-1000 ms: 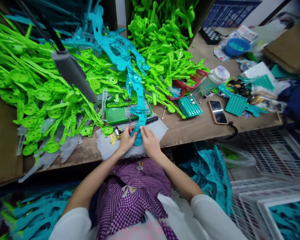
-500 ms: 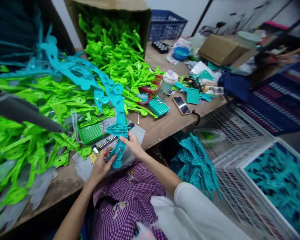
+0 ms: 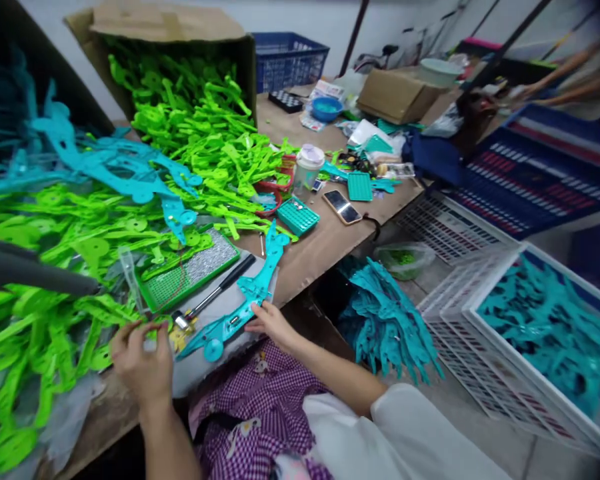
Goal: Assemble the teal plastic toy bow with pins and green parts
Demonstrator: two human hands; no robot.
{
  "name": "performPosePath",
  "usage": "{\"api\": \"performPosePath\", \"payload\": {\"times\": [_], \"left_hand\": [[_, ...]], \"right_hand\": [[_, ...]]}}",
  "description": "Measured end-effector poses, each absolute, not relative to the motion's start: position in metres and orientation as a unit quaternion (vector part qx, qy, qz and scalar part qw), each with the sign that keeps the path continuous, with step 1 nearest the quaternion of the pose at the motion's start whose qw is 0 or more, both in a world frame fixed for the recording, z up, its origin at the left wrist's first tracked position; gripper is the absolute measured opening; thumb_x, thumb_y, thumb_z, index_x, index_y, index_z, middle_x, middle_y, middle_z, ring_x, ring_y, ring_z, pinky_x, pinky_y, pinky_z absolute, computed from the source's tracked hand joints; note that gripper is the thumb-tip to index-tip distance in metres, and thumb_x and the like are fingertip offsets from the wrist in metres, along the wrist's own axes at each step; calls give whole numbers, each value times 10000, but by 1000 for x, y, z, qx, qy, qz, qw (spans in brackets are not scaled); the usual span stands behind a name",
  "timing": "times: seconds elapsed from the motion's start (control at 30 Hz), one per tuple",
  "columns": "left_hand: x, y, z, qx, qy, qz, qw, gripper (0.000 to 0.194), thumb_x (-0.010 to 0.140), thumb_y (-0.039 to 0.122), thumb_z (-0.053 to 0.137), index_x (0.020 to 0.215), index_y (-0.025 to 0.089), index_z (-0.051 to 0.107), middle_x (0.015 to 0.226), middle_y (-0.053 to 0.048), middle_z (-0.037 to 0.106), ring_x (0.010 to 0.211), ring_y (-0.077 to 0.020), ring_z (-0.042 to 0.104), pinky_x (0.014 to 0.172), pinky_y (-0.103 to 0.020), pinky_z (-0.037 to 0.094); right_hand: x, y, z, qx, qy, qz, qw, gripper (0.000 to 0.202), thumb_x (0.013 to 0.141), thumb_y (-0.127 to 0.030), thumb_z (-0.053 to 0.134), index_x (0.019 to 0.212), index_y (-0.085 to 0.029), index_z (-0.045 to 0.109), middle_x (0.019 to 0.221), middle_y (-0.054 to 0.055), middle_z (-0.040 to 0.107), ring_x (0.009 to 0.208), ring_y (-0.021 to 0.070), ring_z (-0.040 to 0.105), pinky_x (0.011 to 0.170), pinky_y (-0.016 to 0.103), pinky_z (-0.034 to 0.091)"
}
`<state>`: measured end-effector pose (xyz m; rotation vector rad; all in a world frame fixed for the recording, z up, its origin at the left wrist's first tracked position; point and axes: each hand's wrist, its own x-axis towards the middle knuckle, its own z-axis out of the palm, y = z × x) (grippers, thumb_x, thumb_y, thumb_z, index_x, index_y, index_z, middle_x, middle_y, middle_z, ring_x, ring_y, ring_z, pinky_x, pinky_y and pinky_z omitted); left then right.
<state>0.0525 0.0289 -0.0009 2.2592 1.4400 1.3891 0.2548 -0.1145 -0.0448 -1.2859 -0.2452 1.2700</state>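
Note:
A long turquoise plastic part (image 3: 233,319) lies slanted over the pale sheet (image 3: 187,377), a small metal piece showing in its middle. My right hand (image 3: 273,325) pinches its near edge with thumb and fingers. To the left, my left hand (image 3: 145,363) is off the part, fingers apart and curved over the edge of the lime-green plastic parts (image 3: 87,313); whether a fingertip touches one I cannot tell. Between the hands lies a hammer (image 3: 213,295), its metal head beside a small yellow piece (image 3: 180,340). Behind it is a green tray (image 3: 153,293) of small silvery pieces.
Green parts spill from a cardboard box (image 3: 180,23); more turquoise parts (image 3: 113,167) lie on the heap. A dark grey bar (image 3: 35,267) juts in from the left. A phone (image 3: 343,207), jar (image 3: 310,160) and teal basket (image 3: 299,217) stand rightward. White crates (image 3: 500,273) are beside the table.
My left hand has let go of the turquoise part and moved left to the green parts. The part has been lowered and tilted rightward, still in my right hand. The view has shifted slightly.

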Motion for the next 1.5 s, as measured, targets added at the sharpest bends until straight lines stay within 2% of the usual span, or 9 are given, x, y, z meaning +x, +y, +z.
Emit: {"api": "performPosePath", "payload": {"times": [0.13, 0.27, 0.4, 0.5, 0.63, 0.83, 1.13, 1.33, 1.5], "left_hand": [[85, 40, 39, 713, 482, 483, 164, 135, 843, 313, 691, 844, 185, 649, 887, -34, 670, 791, -182, 654, 755, -324, 556], [108, 23, 40, 778, 351, 513, 89, 48, 889, 151, 643, 897, 195, 661, 1069, -76, 714, 1047, -198, 682, 932, -355, 555], [110, -21, 10, 893, 98, 439, 20, 137, 928, 94, 582, 945, 198, 669, 1075, -90, 748, 960, -178, 713, 818, -306, 596], [105, -45, -10, 933, 3, 357, 45, 178, 960, 85, 523, 907, 180, 664, 1010, -77, 764, 970, -182, 717, 837, -324, 607], [92, -61, -30, 945, 35, 322, 49, 204, 965, 68, 507, 864, 153, 662, 889, -69, 754, 958, -191, 721, 880, -338, 605], [78, -70, -53, 959, 70, 260, 92, 230, 974, 82, 477, 928, 164, 687, 930, -76, 757, 1103, -210, 697, 963, -371, 588], [45, -94, -58, 889, 247, 342, 179, 289, 937, 95, 555, 1181, 190, 676, 1231, -143, 709, 1302, -278, 606, 1014, -481, 569], [31, -90, -26, 657, 489, 390, 419, 267, 963, 392, 611, 1138, 207, 688, 1067, -93, 757, 982, -212, 734, 902, -367, 600], [80, -20, -4, 357, 438, 422, 709, 437, 931, 549, 621, 1181, 190, 625, 1047, -111, 758, 893, -193, 738, 809, -325, 592]], "right_hand": [[269, -118, -44, -612, -179, 607, 474, 526, 758, -691, 709, 730, -187, 559, 619, 26, 700, 497, 128, 657, 504, 244, 549], [285, -126, -37, -608, -244, 631, 417, 589, 692, -732, 735, 651, -160, 600, 497, 24, 635, 407, 121, 588, 398, 219, 458], [289, -118, -7, -596, -288, 516, 544, 580, 798, -744, 619, 977, -197, 683, 882, 72, 766, 799, 181, 728, 675, 288, 587], [279, -87, 9, -528, -273, 607, 528, 594, 795, -660, 687, 1219, -254, 596, 1120, 76, 739, 997, 196, 712, 840, 329, 578], [263, -52, 7, -520, -247, 662, 480, 582, 724, -516, 798, 1197, -264, 572, 1099, 40, 679, 880, 156, 678, 706, 277, 543], [266, -38, 3, -522, -400, 598, 458, 474, 754, -656, 709, 795, -185, 683, 591, -50, 498, 547, 82, 419, 528, 236, 339], [282, -55, 9, -596, -420, 389, 563, 487, 882, -668, 537, 1025, -259, 761, 1051, 61, 730, 999, 220, 639, 837, 349, 516], [272, -77, -4, -594, -466, 416, 506, 573, 929, -693, 439, 1167, -264, 736, 1074, 75, 747, 949, 234, 672, 917, 429, 532], [262, -86, -8, -518, -619, 403, 432, 472, 975, -602, 446, 1198, -297, 730, 1248, 78, 697, 1187, 243, 623, 1079, 477, 463]]}}
